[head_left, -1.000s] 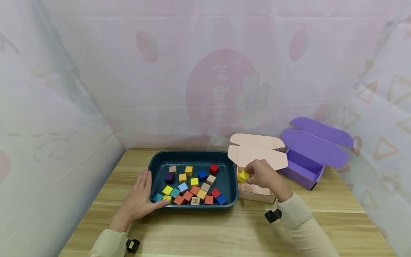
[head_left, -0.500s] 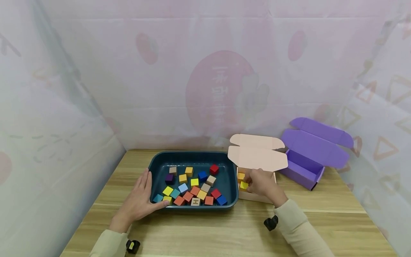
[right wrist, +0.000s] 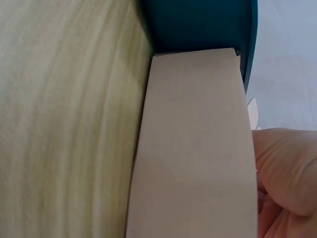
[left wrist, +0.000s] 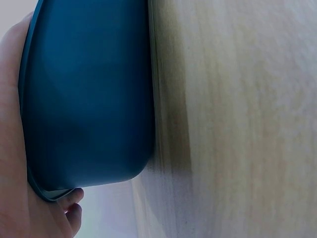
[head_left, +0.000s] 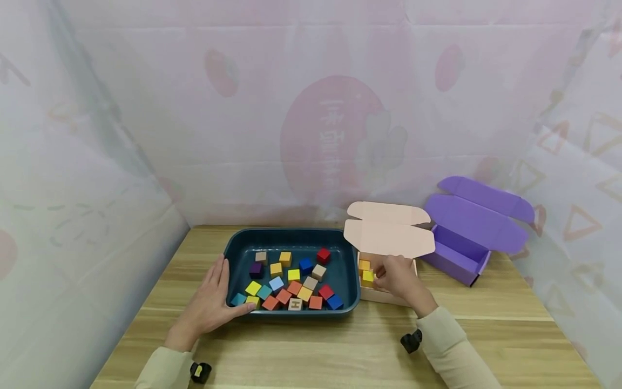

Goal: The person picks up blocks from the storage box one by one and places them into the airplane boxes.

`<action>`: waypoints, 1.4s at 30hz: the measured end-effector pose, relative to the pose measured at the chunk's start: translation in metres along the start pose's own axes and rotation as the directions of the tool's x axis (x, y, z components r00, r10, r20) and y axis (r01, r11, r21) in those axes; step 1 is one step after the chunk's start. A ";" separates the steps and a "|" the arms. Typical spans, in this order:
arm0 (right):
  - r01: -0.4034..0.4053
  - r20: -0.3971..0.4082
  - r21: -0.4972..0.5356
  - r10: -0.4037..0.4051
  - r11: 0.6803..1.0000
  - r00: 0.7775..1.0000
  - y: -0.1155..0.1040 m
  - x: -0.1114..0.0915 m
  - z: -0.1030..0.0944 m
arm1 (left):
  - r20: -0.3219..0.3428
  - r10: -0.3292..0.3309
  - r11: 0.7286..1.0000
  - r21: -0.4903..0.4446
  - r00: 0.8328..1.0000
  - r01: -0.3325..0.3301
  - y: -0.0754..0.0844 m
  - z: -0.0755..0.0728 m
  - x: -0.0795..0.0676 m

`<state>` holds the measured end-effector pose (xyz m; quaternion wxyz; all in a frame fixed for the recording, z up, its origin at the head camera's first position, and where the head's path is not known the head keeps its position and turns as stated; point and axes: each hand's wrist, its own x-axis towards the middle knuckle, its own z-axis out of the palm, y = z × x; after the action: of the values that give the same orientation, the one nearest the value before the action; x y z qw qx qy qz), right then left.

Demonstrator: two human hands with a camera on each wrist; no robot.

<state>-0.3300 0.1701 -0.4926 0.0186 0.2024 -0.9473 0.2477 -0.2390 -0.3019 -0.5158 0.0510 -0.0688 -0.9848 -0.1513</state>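
Note:
My left hand [head_left: 209,297] spans the near left corner of a dark teal tray [head_left: 286,234], its fingers laid straight along the outer left side. The thumb reaches over the front rim by a yellow-green cube [head_left: 252,302]. In the left wrist view the hand lies against the tray wall [left wrist: 94,99]. My right hand [head_left: 398,275] reaches down into an open peach cardboard box [head_left: 389,237]. Its curled fingertips hold a yellow cube [head_left: 367,276] at the box's left end, in front of an orange-yellow cube [head_left: 364,265]. The box's front wall [right wrist: 198,144] hides these fingertips in the right wrist view.
Several colored cubes lie in the tray, among them a red cube [head_left: 323,255], a purple cube [head_left: 256,269] and a wooden cube marked H [head_left: 295,304]. An open purple box [head_left: 459,262] stands right of the peach box. A printed cloth [head_left: 335,135] surrounds the wooden table [head_left: 316,351].
My right hand has lowered the yellow cube into the peach box, then shifted it slightly toward the back, closer to the orange-yellow cube. My left hand and the tray stay in place.

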 end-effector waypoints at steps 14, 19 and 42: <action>-0.003 0.024 0.157 -0.001 0.988 1.000 -0.004 0.005 0.010 | 0.003 -0.001 1.000 -0.015 1.000 0.001 0.000 0.001 -0.002; -0.020 0.046 0.149 0.013 0.989 0.999 -0.007 0.005 0.006 | -0.003 -0.002 1.000 -0.011 1.000 0.002 0.000 0.002 -0.001; 0.117 0.125 0.157 -0.138 0.981 0.983 -0.075 0.008 -0.029 | -0.006 0.002 1.000 -0.017 1.000 -0.002 -0.001 0.001 0.000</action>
<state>-0.3098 0.1213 -0.4312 -0.0450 0.2800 -0.9103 0.3015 -0.2389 -0.3024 -0.5171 0.0537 -0.0696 -0.9833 -0.1596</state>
